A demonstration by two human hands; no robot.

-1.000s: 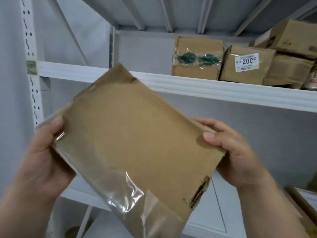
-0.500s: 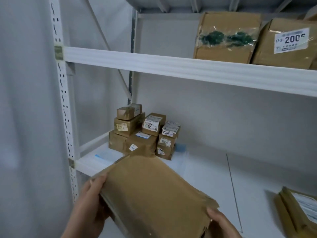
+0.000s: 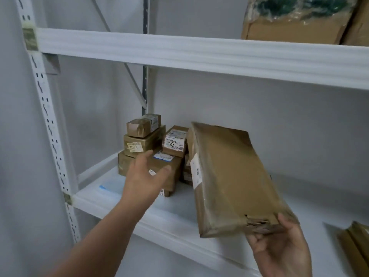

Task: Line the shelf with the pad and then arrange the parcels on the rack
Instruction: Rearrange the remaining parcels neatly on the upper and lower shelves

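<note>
Two bare hands reach toward a white metal storage rack, seen from the person's own head. Nearest, at lower right, the right hand (image 3: 279, 250) grasps the bottom end of a large flat brown cardboard parcel wrapped in clear film (image 3: 229, 176), the thumb on its torn corner and the fingers underneath. This parcel is tilted, its upper end leaning toward the back of the rack, and it hangs over the front of the middle shelf (image 3: 179, 220) rather than resting on it, as far as can be told.

A little farther in, the left hand (image 3: 145, 176) stretches forward with its grip released, fingers straight and spread, holding nothing. It hovers in front of a stack of small brown cardboard boxes with white labels (image 3: 147, 148); whether it touches them cannot be told.

That stack sits at the back left of the shelf, several boxes piled together. The shelf surface looks covered by a thin white foam pad (image 3: 111, 188), so the lining step appears done. A corner of other brown parcels (image 3: 357, 244) lies at the far right edge of the same shelf.

Highest and farthest, the upper shelf (image 3: 199, 50) carries a brown box with green items under plastic (image 3: 295, 19).

Arranging looks partly done: the held parcel is not yet placed.
</note>
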